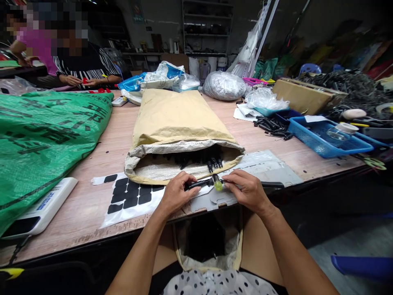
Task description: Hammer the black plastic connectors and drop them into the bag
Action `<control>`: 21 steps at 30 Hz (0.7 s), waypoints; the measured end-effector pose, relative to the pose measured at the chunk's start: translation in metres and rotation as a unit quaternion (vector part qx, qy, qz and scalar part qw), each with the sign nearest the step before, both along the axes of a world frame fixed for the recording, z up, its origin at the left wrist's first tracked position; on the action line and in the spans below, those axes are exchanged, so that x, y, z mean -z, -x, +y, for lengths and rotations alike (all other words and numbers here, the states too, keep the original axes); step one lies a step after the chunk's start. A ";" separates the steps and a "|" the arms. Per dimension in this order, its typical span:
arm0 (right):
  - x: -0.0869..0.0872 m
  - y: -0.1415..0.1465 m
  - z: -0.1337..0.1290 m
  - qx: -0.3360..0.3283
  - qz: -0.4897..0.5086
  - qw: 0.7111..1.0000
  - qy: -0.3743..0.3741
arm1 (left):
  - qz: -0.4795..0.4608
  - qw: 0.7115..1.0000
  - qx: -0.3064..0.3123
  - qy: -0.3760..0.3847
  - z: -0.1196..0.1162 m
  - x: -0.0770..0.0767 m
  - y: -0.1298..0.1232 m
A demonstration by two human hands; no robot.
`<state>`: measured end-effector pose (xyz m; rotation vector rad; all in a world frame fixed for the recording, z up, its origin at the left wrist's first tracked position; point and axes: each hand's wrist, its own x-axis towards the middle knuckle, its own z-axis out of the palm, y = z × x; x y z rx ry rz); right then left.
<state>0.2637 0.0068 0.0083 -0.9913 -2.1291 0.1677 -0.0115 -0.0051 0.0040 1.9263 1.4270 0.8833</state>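
Table [118,131] runs under and beyond both hands. Green sack [52,131] fills the far side off the left hand; tan sack [178,116] lies just past both, its mouth facing them, black parts [215,163] at its lower lip. Lower sack [238,254] gapes between the thighs, below the hands, dark contents inside. Grey cardboard [270,166] extends beneath and right of the right hand, blue tray [331,149] further out past it. Sticker sheet [130,203] is just beside the left hand. Left hand [181,191]: thumb and fingers pinched on a black rod [201,184]. Right hand [248,189]: thumb and fingers curled together by the piece; can't tell if they grip it. Smallest, the yellow-green-tipped piece [217,185] sits between both sets of fingertips, over the cardboard near the table edge. Risks, my read: loose pinch or off-axis push could pop that piece over the edge, maybe into the lower sack. Bumping the tan sack's lip could spill the parts resting there. Left wrist is close enough to drag the sticker sheet if it swings outward.
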 end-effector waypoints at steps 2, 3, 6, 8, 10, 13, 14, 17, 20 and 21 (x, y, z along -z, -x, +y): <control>0.007 -0.010 0.006 -0.020 -0.021 1.000 0.003 | -0.007 1.000 0.000 0.001 0.000 0.001 0.001; 0.009 -0.014 0.009 -0.030 -0.027 0.999 0.004 | -0.011 1.000 0.000 0.001 0.000 0.002 0.001; 0.015 -0.019 0.015 -0.043 -0.028 0.999 0.002 | -0.013 1.000 0.000 0.002 0.001 0.003 0.002; 0.017 -0.019 0.017 -0.034 -0.030 0.999 -0.003 | -0.011 1.000 0.000 0.001 0.001 0.003 0.002; 0.017 -0.019 0.017 -0.021 -0.038 0.999 -0.006 | -0.008 1.000 0.002 0.001 0.001 0.003 0.001; 0.016 -0.018 0.015 -0.013 -0.040 0.999 -0.003 | 0.000 1.000 0.005 0.000 0.001 0.002 0.001; 0.016 -0.018 0.015 -0.012 -0.036 0.999 -0.004 | 0.003 1.000 0.006 -0.001 0.001 0.002 0.001; 0.016 -0.018 0.016 -0.006 -0.016 1.000 -0.012 | 0.012 1.000 0.007 -0.004 0.002 0.003 0.001; 0.017 -0.018 0.017 0.001 -0.009 1.000 -0.015 | 0.018 1.000 0.012 -0.006 0.001 0.002 0.001; 0.017 -0.018 0.017 0.001 -0.011 1.000 -0.015 | 0.017 1.000 0.015 -0.008 0.000 0.000 0.001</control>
